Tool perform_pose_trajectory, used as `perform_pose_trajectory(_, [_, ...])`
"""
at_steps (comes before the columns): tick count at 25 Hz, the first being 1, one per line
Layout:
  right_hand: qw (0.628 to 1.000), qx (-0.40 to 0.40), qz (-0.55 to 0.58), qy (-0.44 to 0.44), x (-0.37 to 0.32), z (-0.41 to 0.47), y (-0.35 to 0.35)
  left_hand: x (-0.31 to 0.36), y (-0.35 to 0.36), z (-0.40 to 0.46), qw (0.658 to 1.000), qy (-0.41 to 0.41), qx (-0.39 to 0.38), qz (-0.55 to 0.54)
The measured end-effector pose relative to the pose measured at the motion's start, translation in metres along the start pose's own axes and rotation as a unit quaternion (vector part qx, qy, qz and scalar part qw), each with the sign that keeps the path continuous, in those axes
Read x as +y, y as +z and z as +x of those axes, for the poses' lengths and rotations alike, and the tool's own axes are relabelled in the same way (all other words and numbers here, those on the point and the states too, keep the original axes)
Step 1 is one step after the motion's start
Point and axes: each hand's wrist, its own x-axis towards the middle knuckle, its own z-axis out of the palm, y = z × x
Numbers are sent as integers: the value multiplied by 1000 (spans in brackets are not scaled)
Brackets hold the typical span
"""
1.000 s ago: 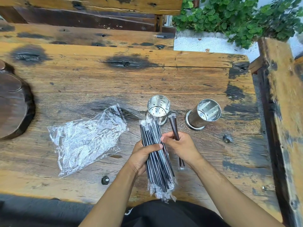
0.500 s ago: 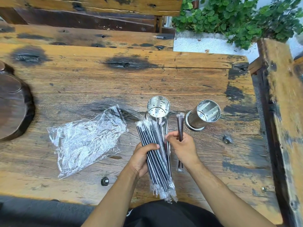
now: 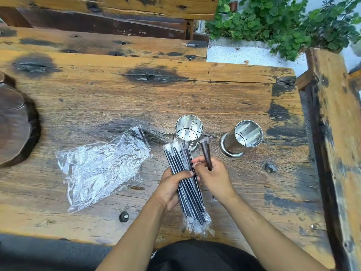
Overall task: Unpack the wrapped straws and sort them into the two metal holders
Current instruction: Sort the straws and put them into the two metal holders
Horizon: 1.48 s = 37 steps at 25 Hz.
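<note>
Head view showing an early stage of the sort. Lying across the left palm, over the near middle of the table: the main bundle of wrapped straws (image 3: pixel 184 180), dark, each in a clear sleeve, far ends fanning toward the holders and near ends trailing loose wrapper toward the table edge. Gripping that bundle around its middle: the left hand (image 3: pixel 172 187), thumb curling over the top. Pinching a small separate group of brown straws (image 3: pixel 206 153): the right hand (image 3: pixel 214 178), fingers curling round them and reaching toward the bundle's top, the brown tips pointing up between the two holders.

Standing just beyond the straw tips: the left metal holder (image 3: pixel 188 129), upright, perforated floor showing, nothing inside. Sitting to its right and apart from it: the right metal holder (image 3: pixel 242 138), mouth leaning toward the camera, also holding nothing.

Judging from this: outer packaging already off, separating by colour just getting under way, no straw yet in either holder. Remaining, apparently: working through nearly the whole bundle and dropping each kind into its own holder. Not possible to tell whether the individual sleeves are meant to come off.

Lying to the left on the wooden table (image 3: pixel 97 94): an empty crumpled clear plastic bag (image 3: pixel 101 169). Resting at the far left edge: a dark wooden slab (image 3: pixel 15 124). Growing beyond the far right corner: green plants (image 3: pixel 283 22).
</note>
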Motion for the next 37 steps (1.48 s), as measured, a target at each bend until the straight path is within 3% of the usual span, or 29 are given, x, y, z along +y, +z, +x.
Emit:
perform_pose_trajectory(8, [997, -7, -74, 11, 1, 4, -3, 4, 1, -2, 998, 16, 21, 55])
perform_pose_trajectory(15, [1000, 10, 21, 14, 2, 9, -7, 6, -1, -6, 999, 25, 36, 21])
perform_pose_trajectory(22, [987, -15, 139, 85, -1, 6, -13, 6, -2, -1, 997, 16, 61, 41])
perform_pose_trajectory(27, [990, 23, 130, 44, -5, 9, -14, 5, -2, 4, 997, 16, 76, -16])
perform_pose_trajectory(30, [981, 40, 182, 52, -1, 18, -15, 5, -5, 6, 996, 17, 88, 7])
perform_pose_trajectory(34, [956, 4, 273, 105, 3, 24, -23, 0, -12, 6, 993, 5, 114, 33])
perform_pose_trajectory(37, [961, -36, 246, 119, 4, 21, -26, -1, -13, 7, 991, 1, 126, 49])
